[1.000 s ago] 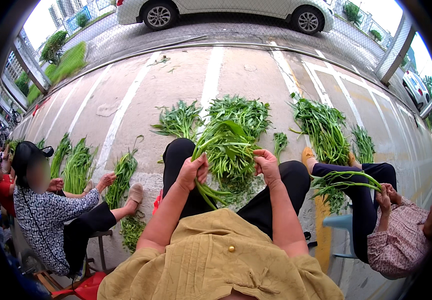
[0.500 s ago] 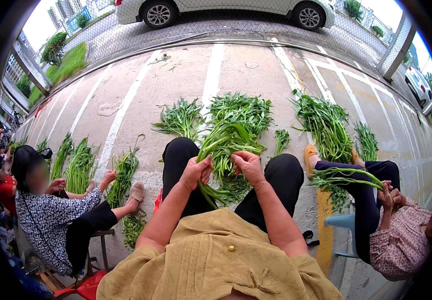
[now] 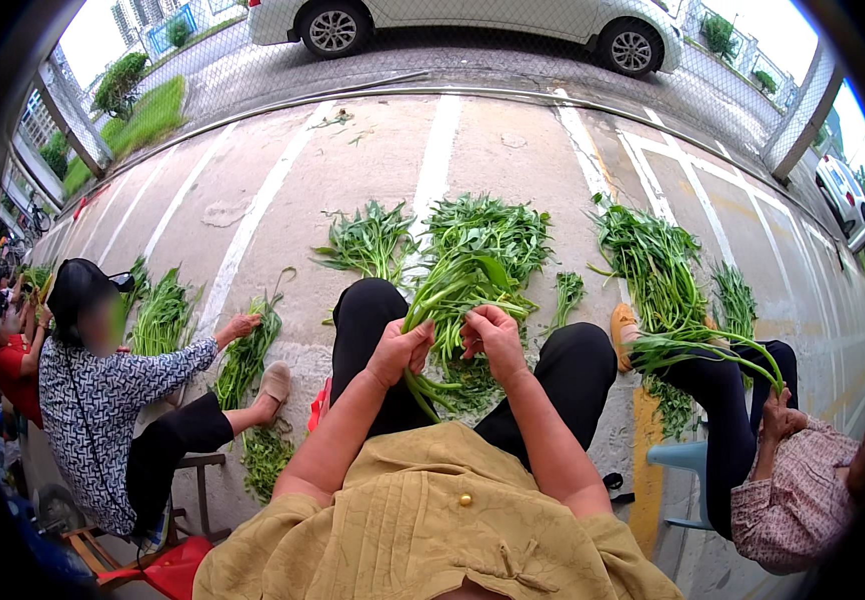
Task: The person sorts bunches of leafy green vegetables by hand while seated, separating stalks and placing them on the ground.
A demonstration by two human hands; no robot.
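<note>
My left hand [image 3: 400,352] is closed round a bunch of water spinach [image 3: 440,291], its leafy tops arching away from me and its cut stems hanging below the fist. Just to the right, my right hand [image 3: 493,340] is raised with thumb and fingertips pinched together, apart from the bunch. Whatever sits in that pinch is too small to make out. Beyond my knees, a leafy pile [image 3: 488,235] lies on the pavement, with a smaller heap [image 3: 368,240] at its left. Short trimmed pieces [image 3: 473,382] lie between my legs.
At left, a seated person [image 3: 118,400] reaches toward greens [image 3: 250,345]. Another person [image 3: 793,480] sits at right on a blue stool [image 3: 688,470], holding long stems [image 3: 718,345] near a large pile [image 3: 653,265]. A chain-link fence and white car [image 3: 493,20] stand beyond.
My right hand has shifted slightly while the left keeps the bunch. The person at left has stretched an arm toward the greens. The person at right has lowered their stems slightly.
</note>
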